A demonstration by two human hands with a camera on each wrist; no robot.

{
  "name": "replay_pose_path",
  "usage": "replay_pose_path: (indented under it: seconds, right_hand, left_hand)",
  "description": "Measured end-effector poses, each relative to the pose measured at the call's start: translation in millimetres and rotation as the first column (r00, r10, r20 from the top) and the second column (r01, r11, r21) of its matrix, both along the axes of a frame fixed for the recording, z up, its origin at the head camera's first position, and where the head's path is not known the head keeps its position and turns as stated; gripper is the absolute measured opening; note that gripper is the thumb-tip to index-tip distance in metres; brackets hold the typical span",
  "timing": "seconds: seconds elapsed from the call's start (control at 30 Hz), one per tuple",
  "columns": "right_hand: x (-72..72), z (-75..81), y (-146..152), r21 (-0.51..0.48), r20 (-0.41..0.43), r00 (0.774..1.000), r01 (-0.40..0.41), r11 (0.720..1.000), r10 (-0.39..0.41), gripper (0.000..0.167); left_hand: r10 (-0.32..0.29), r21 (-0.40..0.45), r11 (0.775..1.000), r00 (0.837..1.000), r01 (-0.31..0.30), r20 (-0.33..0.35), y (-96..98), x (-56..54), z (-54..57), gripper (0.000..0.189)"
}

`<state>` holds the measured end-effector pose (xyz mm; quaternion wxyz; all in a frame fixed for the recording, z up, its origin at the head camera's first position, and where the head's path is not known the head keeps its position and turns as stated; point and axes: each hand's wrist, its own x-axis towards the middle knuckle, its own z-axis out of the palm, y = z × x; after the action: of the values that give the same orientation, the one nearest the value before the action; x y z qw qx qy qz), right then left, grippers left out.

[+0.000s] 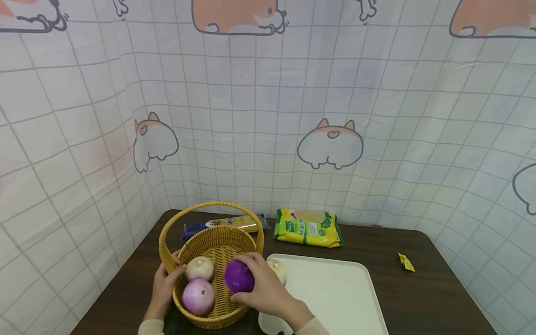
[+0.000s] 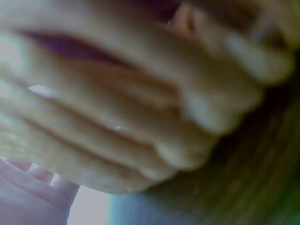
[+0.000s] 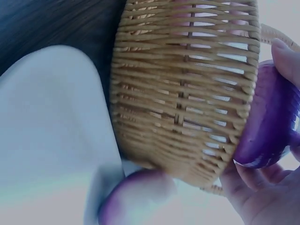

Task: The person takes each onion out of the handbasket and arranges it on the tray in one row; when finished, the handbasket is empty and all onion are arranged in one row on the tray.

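Currently right hand [image 1: 268, 288] grips purple onion [image 1: 238, 276] at right side of basket [image 1: 228, 239] mouth, left hand [image 1: 163, 284] holds basket's left side; onion looks firm, likely slick, one-hand weight, best cupped round its girth.

A glossy purple onion [image 1: 237, 277] is held over an upright yellow wicker basket [image 1: 217, 239], perhaps touching it.

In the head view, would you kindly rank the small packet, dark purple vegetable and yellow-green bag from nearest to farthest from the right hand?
1. Dark purple vegetable, in the right hand
2. Yellow-green bag, beyond the tray
3. Small packet, far right
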<state>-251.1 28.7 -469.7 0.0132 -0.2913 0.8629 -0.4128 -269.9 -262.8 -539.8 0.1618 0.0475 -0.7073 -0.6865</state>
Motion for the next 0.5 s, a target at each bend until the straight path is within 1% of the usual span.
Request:
replay_pose_path:
  seconds: [0.2, 0.37, 0.5]
  right_hand:
    - [6.4, 2.8, 14.1, -0.056, 0.006, 0.999, 0.033, 0.998, -0.033, 0.079]
    - [10.5, 3.3, 26.3, -0.085, 0.005, 0.998, 0.067, 0.994, -0.067, 0.081]
    - [11.5, 1.5, 40.5, -0.102, 0.005, 0.994, 0.108, 0.989, -0.108, 0.086]
  left_hand:
    - [-0.001, 0.002, 1.0, 1.0, 0.001, -0.006, -0.2, -0.4, -0.9, 0.028]
    - [0.014, 0.008, 1.0, 1.0, -0.014, -0.017, 0.2, -0.1, -2.3, 0.026]
    - [0.017, 0.011, 1.0, 1.0, -0.017, -0.016, 0.8, 0.7, -2.0, 0.025]
